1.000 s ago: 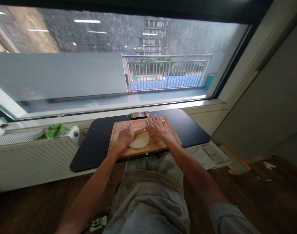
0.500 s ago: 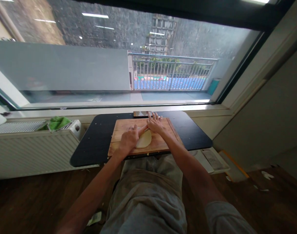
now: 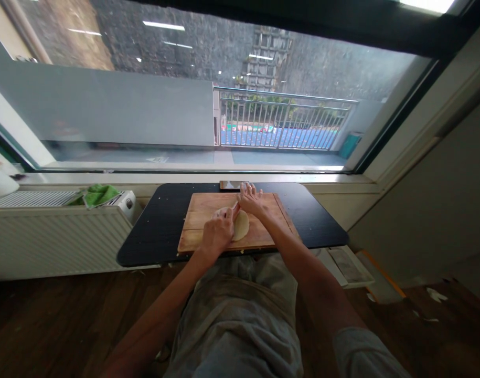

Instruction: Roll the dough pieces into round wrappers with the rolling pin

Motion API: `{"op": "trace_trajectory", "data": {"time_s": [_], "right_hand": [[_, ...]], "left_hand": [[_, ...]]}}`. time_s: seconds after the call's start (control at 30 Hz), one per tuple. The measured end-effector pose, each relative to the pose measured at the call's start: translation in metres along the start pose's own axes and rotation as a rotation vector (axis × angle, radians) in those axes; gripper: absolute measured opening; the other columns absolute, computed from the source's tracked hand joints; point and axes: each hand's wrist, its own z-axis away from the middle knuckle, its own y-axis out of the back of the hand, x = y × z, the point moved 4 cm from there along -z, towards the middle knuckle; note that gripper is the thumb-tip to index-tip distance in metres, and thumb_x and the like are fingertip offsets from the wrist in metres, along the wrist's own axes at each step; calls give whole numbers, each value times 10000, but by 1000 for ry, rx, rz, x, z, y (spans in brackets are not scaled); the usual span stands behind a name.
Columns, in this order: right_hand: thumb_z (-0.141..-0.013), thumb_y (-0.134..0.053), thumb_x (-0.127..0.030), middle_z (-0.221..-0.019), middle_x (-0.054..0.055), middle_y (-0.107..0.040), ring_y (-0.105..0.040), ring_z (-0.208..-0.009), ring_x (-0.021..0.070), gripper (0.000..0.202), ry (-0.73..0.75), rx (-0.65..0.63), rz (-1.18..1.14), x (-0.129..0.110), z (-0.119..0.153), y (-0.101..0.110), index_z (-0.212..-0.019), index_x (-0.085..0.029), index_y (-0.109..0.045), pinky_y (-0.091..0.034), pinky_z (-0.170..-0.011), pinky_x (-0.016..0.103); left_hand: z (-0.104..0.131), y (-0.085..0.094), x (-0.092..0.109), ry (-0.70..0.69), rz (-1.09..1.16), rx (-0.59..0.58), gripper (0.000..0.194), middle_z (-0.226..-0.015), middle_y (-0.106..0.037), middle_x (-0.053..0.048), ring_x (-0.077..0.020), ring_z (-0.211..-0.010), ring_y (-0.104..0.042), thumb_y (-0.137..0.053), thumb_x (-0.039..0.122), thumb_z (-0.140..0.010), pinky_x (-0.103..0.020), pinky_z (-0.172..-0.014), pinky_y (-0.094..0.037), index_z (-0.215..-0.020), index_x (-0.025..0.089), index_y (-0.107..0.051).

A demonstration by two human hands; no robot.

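Note:
A pale, flat round of dough [image 3: 242, 227] lies on a wooden cutting board [image 3: 193, 227], partly covered by my left hand. Above it, a slim wooden rolling pin [image 3: 235, 208] slants between my hands, mostly hidden by them. My left hand [image 3: 219, 229] is closed on the pin's near end, its fingers curled over the dough's left side. Over the far end rests my right hand [image 3: 251, 200], palm down, with its fingers stretched out and spread.
The board sits on a black table [image 3: 145, 233] beneath a large window. A phone-like flat object [image 3: 229, 185] lies at the table's back edge. To the left, a green cloth [image 3: 100, 195] is draped on a white radiator [image 3: 59, 236]. A low white drawer-like unit [image 3: 348, 265] stands at right.
My left hand has moved right across the dough, closer to my right hand, and the pin's visible stretch has shortened. My right hand stays nearly in place. The view has shifted slightly.

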Motion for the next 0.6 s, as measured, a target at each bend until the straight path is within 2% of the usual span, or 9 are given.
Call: {"op": "trace_trajectory", "data": {"time_s": [0.1, 0.23, 0.43, 0.5, 0.6], "right_hand": [[-1138, -268, -289, -1829, 267, -200, -188, -1712, 422, 684, -19, 12, -23, -6, -2, 5, -1784, -74, -210, -276, -1288, 774], [-1151, -289, -352, -1836, 260, -197, -205, -1708, 413, 695, -43, -15, -69, -12, -7, 5, -1789, -92, -199, -290, -1295, 746], [-1120, -336, -279, -1820, 284, -241, -213, -1701, 415, 705, -22, -19, -101, -20, -9, 7, -1777, -55, -209, -299, -1298, 735], [-1098, -391, -259, -1796, 303, -289, -249, -1684, 424, 726, -21, -14, -96, -24, -6, 12, -1772, -51, -220, -318, -1284, 744], [-1085, -443, -229, -1724, 344, -391, -380, -1611, 430, 699, -22, -20, -69, -29, -3, 18, -1741, -35, -302, -414, -1232, 700]], "left_hand": [[4, -2, 2, -4, -23, 4, 393, -1271, -724, -170, -285, -1136, -722, -309, 233, -1144, -351, -857, -588, -1415, 176, -588], [11, -3, 8, -36, -58, -7, 443, -1233, -721, -172, -268, -1071, -747, -312, 169, -1130, -343, -833, -594, -1525, 164, -512], [12, -2, 14, -29, -47, -31, 459, -1238, -725, -200, -284, -1038, -774, -329, 193, -1136, -365, -824, -605, -1571, 143, -468], [11, -2, 14, -16, -37, -40, 455, -1221, -733, -205, -289, -1032, -782, -321, 199, -1137, -369, -823, -608, -1558, 137, -482], [10, -1, 14, -4, -26, -44, 458, -1211, -743, -210, -296, -1025, -791, -331, 203, -1133, -375, -822, -613, -1557, 123, -485]]}}
